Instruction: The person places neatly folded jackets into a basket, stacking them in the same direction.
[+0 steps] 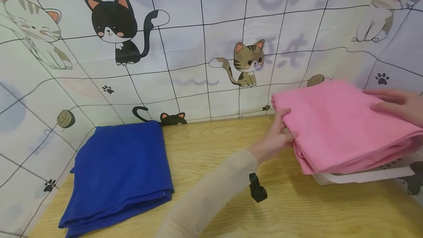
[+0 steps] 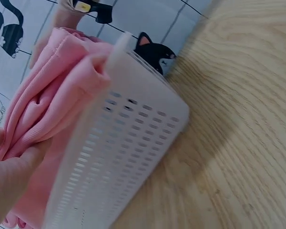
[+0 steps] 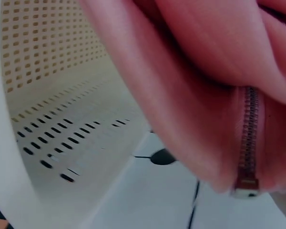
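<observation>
A folded pink garment (image 1: 340, 124) lies over the top of a white perforated basket (image 1: 367, 176) at the right. My left hand (image 1: 275, 135) grips its left edge, thumb and fingers pinching the folded layers, as the left wrist view also shows. At the far right edge my right hand (image 1: 398, 105) holds the cloth, its fingertips partly hidden by the fold. A metal zipper (image 3: 249, 133) hangs along the garment's underside in the right wrist view, beside the basket's slotted inner wall (image 3: 52, 95).
A folded blue garment (image 1: 122, 175) rests on the wooden table (image 1: 211, 150) at the left. Cat-printed sheeting (image 1: 191, 47) covers the walls behind and at both sides. A black strap (image 1: 257, 188) shows beside the left wrist.
</observation>
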Action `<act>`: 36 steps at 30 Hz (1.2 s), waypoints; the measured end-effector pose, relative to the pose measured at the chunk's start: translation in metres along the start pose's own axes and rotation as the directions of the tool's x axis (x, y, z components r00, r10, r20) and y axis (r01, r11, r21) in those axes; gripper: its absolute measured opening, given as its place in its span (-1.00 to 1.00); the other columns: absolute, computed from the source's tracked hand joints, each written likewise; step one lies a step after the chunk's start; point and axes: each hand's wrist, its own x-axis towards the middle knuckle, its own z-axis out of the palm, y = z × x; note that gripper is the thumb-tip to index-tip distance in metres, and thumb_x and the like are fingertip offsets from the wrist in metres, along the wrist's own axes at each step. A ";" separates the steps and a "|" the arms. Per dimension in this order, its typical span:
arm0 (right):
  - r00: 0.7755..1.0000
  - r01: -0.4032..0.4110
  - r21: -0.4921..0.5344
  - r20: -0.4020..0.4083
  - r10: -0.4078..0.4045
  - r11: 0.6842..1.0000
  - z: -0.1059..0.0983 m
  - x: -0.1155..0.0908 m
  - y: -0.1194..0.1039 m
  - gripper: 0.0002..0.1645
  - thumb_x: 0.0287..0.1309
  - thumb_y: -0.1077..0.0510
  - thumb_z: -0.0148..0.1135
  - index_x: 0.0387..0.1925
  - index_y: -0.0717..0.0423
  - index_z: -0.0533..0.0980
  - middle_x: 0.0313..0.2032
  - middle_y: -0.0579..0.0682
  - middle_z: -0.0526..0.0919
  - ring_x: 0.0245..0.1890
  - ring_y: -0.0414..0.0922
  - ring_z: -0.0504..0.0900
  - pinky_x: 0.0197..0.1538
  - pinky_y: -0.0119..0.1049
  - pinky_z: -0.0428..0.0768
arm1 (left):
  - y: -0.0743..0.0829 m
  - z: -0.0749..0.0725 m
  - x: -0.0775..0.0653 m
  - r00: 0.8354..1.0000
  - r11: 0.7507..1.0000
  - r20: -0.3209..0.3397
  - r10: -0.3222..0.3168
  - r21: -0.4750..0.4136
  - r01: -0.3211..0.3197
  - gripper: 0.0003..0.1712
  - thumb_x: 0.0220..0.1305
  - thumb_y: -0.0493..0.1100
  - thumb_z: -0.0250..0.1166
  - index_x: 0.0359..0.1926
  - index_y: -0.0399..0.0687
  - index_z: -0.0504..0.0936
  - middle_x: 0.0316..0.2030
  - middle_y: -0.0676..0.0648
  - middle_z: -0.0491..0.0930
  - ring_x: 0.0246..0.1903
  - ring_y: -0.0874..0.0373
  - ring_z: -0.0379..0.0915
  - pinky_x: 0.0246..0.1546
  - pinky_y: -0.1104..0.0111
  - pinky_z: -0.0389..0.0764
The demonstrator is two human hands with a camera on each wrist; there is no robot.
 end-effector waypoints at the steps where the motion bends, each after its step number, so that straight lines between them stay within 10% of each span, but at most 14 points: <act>1: 1.000 0.007 0.010 -0.003 -0.007 1.000 0.003 0.001 0.000 -0.11 0.34 -0.30 -0.01 0.52 -0.13 -0.09 0.38 0.50 -0.08 0.07 0.33 0.29 -0.16 -0.05 0.38 | -0.002 -0.001 0.000 1.000 1.000 -0.009 -0.002 0.017 0.003 -0.15 0.29 -0.56 0.03 0.43 0.24 0.07 0.21 -0.22 0.28 0.06 -0.07 0.44 -0.01 0.16 0.55; 8: 0.998 0.048 0.043 -0.049 -0.046 0.998 0.019 0.001 0.011 -0.18 0.34 -0.21 0.06 0.51 -0.16 0.03 0.34 0.51 0.08 -0.32 -0.56 0.28 -0.39 -0.48 0.42 | -0.009 -0.003 -0.001 0.999 0.997 -0.043 0.002 0.083 0.002 -0.17 0.27 -0.55 0.08 0.41 0.22 0.13 0.13 -0.18 0.35 -0.08 -0.08 0.54 -0.19 0.18 0.63; 13: 0.998 0.041 0.047 -0.041 -0.039 0.998 0.022 0.003 0.014 -0.15 0.35 -0.22 0.04 0.52 -0.12 -0.03 0.32 0.56 0.04 -0.39 -0.56 0.36 -0.41 -0.39 0.51 | -0.008 0.000 0.001 0.999 0.991 -0.047 0.000 0.130 0.006 -0.17 0.27 -0.54 0.09 0.43 0.17 0.09 0.23 -0.22 0.30 -0.09 -0.04 0.56 -0.22 0.28 0.64; 19: 0.999 0.029 0.013 -0.037 -0.028 0.999 0.020 0.004 0.018 -0.10 0.36 -0.23 0.00 0.52 0.02 -0.08 0.31 0.59 0.00 -0.12 0.23 0.51 -0.44 -0.39 0.50 | -0.012 0.007 0.007 0.997 0.960 -0.080 0.011 0.281 0.012 -0.17 0.30 -0.46 0.13 0.44 0.22 0.08 0.30 -0.20 0.26 -0.16 0.05 0.60 -0.27 0.39 0.62; 24: 0.998 0.027 0.025 -0.066 -0.025 0.999 0.017 0.001 0.020 -0.13 0.36 -0.22 0.01 0.52 -0.06 -0.07 0.30 0.58 0.04 -0.27 -0.08 0.57 -0.47 -0.39 0.49 | -0.015 0.011 0.012 0.997 0.929 -0.079 0.026 0.369 0.005 -0.18 0.33 -0.41 0.16 0.45 0.24 0.05 0.24 -0.23 0.36 -0.21 0.13 0.60 -0.33 0.42 0.61; 30: 0.996 0.039 0.030 -0.077 -0.036 0.999 0.020 -0.003 0.021 -0.13 0.37 -0.18 0.03 0.50 0.10 -0.03 0.30 0.58 0.03 0.14 0.54 0.12 -0.24 -0.30 0.49 | -0.018 0.007 0.015 0.998 0.800 -0.025 0.051 0.599 -0.026 -0.18 0.36 -0.26 0.20 0.49 0.20 -0.01 -0.10 -0.25 0.58 -0.42 0.22 0.52 -0.40 0.48 0.55; 36: 0.994 0.043 0.025 -0.097 -0.040 0.999 0.020 -0.005 0.022 -0.14 0.37 -0.17 0.03 0.51 0.06 -0.04 0.31 0.58 0.00 0.17 0.58 0.08 0.00 0.32 0.33 | -0.020 0.007 0.022 0.998 0.655 -0.005 0.067 0.755 -0.040 -0.17 0.35 -0.08 0.23 0.50 0.13 -0.01 0.33 -0.09 0.30 0.09 0.19 0.40 0.13 0.40 0.37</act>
